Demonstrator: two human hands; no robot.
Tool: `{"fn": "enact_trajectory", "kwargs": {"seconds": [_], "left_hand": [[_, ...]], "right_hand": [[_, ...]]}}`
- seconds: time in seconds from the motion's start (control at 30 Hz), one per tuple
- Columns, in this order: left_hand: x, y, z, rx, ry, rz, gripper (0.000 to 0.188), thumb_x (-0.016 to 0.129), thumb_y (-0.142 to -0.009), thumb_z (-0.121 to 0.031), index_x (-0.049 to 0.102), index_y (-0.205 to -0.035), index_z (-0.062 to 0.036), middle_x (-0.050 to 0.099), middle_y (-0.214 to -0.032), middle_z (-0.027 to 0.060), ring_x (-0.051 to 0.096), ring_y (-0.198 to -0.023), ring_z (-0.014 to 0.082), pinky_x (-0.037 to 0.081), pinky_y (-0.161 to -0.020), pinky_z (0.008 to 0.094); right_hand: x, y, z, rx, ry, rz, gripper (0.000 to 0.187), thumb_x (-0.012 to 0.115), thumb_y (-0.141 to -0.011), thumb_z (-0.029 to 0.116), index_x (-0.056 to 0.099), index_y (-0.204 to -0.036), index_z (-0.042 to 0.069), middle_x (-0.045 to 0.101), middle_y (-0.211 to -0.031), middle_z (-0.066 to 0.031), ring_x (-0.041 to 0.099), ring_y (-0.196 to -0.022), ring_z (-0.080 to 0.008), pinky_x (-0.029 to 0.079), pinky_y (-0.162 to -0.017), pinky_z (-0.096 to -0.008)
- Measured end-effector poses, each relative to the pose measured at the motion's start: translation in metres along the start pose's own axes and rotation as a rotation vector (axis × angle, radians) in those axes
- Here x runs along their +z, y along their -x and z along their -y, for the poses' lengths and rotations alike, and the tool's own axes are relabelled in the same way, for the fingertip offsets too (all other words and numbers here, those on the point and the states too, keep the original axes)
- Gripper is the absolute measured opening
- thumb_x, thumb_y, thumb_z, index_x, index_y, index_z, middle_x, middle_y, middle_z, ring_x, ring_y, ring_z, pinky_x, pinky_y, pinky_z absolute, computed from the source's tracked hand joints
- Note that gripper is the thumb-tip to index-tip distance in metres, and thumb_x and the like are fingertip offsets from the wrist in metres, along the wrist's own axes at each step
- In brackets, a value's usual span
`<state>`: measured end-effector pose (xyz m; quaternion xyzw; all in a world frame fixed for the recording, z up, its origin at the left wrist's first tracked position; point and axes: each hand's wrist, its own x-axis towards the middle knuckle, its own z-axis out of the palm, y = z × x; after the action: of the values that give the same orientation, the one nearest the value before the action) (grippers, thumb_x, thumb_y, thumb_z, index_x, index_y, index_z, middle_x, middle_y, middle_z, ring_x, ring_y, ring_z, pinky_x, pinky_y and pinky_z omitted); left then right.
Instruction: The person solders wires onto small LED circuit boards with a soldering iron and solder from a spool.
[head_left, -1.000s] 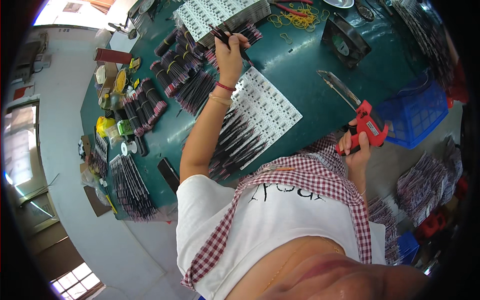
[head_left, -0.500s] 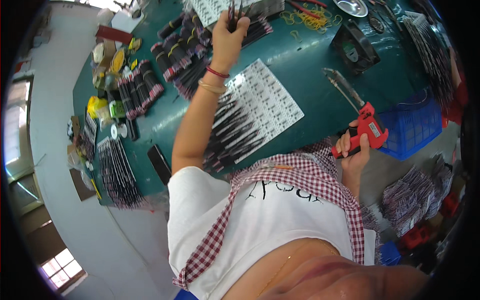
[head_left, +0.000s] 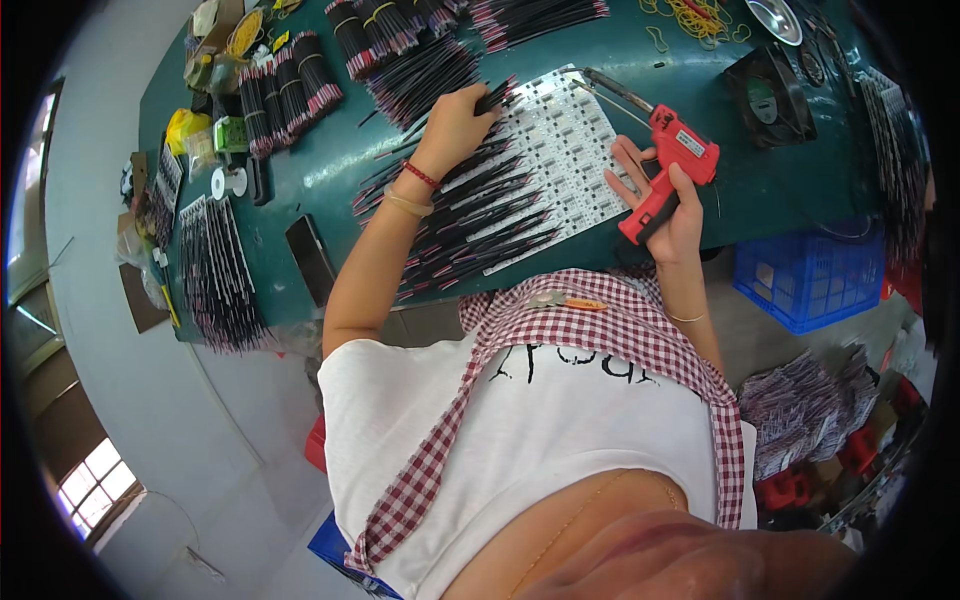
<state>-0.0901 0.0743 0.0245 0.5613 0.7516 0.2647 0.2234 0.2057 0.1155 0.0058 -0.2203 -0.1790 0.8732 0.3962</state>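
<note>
Nearby, blue crate (head_left: 800,288), contents unclear, red soldering gun (head_left: 684,146) in right fingers (head_left: 632,161)

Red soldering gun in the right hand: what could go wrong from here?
The right hand has its fingers spread; the red soldering gun could slip. Its tip, if hot, might scorch the nearby white board. Black wires lie crowded beside the left hand, which could knock them askew.
</note>
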Motion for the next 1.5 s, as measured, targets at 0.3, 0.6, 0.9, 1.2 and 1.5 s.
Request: {"fn": "enact_trajectory", "kwargs": {"seconds": [0.3, 0.6, 0.9, 1.2, 1.5], "left_hand": [[0.001, 0.021, 0.012, 0.067, 0.097, 0.055, 0.023, 0.066, -0.083, -0.017, 0.058, -0.087, 0.0038, 0.054, -0.066, 0.0143, 0.043, -0.057, 0.0178, 0.041, -0.058, 0.033], [0.003, 0.001, 0.001, -0.058, 0.043, -0.008, 0.028, 0.068, -0.079, -0.024, 0.062, -0.082, 0.0037, 0.056, -0.061, 0.0141, 0.052, -0.053, 0.0179, 0.044, -0.057, 0.0316], [0.008, -0.005, 0.0, -0.112, 0.074, 0.078, 0.027, 0.064, -0.074, -0.021, 0.059, -0.074, 0.0057, 0.055, -0.057, 0.0155, 0.051, -0.052, 0.0215, 0.044, -0.057, 0.0351], [0.005, -0.007, -0.002, -0.148, 0.067, 0.11, 0.026, 0.065, -0.071, -0.022, 0.063, -0.075, 0.0036, 0.06, -0.06, 0.0182, 0.059, -0.058, 0.0318, 0.048, -0.06, 0.0386], [0.007, -0.007, -0.001, -0.146, 0.074, 0.114, 0.026, 0.065, -0.07, -0.022, 0.064, -0.075, 0.0038, 0.06, -0.059, 0.0174, 0.06, -0.057, 0.0312, 0.048, -0.061, 0.0381]], "right_hand": [[0.0, 0.024, -0.003, 0.045, 0.014, -0.055, 0.033, 0.051, -0.092, 0.025, 0.049, -0.114, 0.0, 0.041, -0.136, -0.0277, 0.039, -0.131, -0.0398, 0.037, -0.104, -0.0563], [0.041, 0.011, 0.03, -0.059, 0.719, -0.111, 0.029, 0.057, -0.091, 0.017, 0.056, -0.111, -0.005, 0.054, -0.061, -0.0055, 0.045, -0.043, -0.0078, 0.039, -0.042, -0.0225], [0.049, -0.01, 0.014, 0.032, 0.911, -0.1, 0.023, 0.058, -0.09, 0.016, 0.058, -0.101, -0.004, 0.051, -0.057, -0.0025, 0.043, -0.041, -0.0056, 0.039, -0.04, -0.0212], [0.047, -0.01, 0.012, 0.075, 0.98, -0.1, 0.016, 0.059, -0.089, 0.015, 0.057, -0.09, -0.002, 0.051, -0.056, -0.0025, 0.045, -0.042, -0.0068, 0.038, -0.04, -0.0221], [0.047, -0.005, 0.014, 0.052, 0.969, -0.133, 0.014, 0.063, -0.088, 0.015, 0.061, -0.083, 0.003, 0.053, -0.056, 0.0015, 0.046, -0.044, -0.0038, 0.036, -0.041, -0.0197]]}}
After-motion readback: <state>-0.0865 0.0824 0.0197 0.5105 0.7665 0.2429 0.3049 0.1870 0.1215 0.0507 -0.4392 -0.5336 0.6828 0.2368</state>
